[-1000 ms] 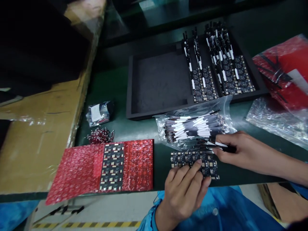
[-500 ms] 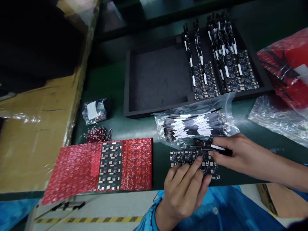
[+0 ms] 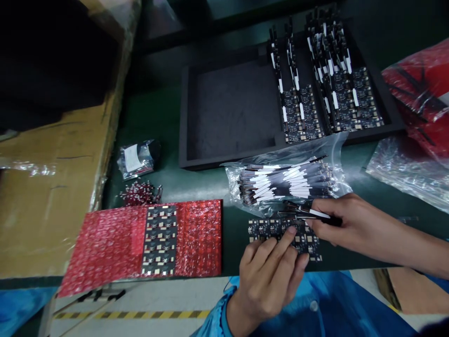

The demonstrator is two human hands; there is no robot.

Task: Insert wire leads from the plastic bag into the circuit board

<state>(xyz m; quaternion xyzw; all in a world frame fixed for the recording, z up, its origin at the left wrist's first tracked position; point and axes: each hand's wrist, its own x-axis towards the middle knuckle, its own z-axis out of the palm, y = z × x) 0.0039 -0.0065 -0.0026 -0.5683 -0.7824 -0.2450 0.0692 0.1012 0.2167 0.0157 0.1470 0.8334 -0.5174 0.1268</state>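
A black circuit board panel [image 3: 255, 228] lies on the green table near its front edge. My left hand [image 3: 268, 276] rests on it, fingers stretched out, with the index fingertip pressing its upper middle part. My right hand [image 3: 345, 222] is closed in a pinch around a thin black cable with a white label [image 3: 317, 213], at the panel's upper right edge. Thin dark ends reach left from these fingers; I cannot make out whether a tool is among them. Just behind, a clear plastic bag [image 3: 340, 164] holds many similar labelled cables [image 3: 287, 180].
A black foam tray [image 3: 184, 121] at the back holds panels with cables attached [image 3: 303, 112]. To the left, another board panel [image 3: 159, 241] lies on red bubble wrap [image 3: 199, 238], near small red-and-white parts [image 3: 140, 193] and a silvery bag [image 3: 136, 159]. Red plastic [image 3: 424, 89] lies far right.
The view has shifted slightly. My right hand and its cable have moved very little, a touch to the right; my left fingertip stays on the panel.
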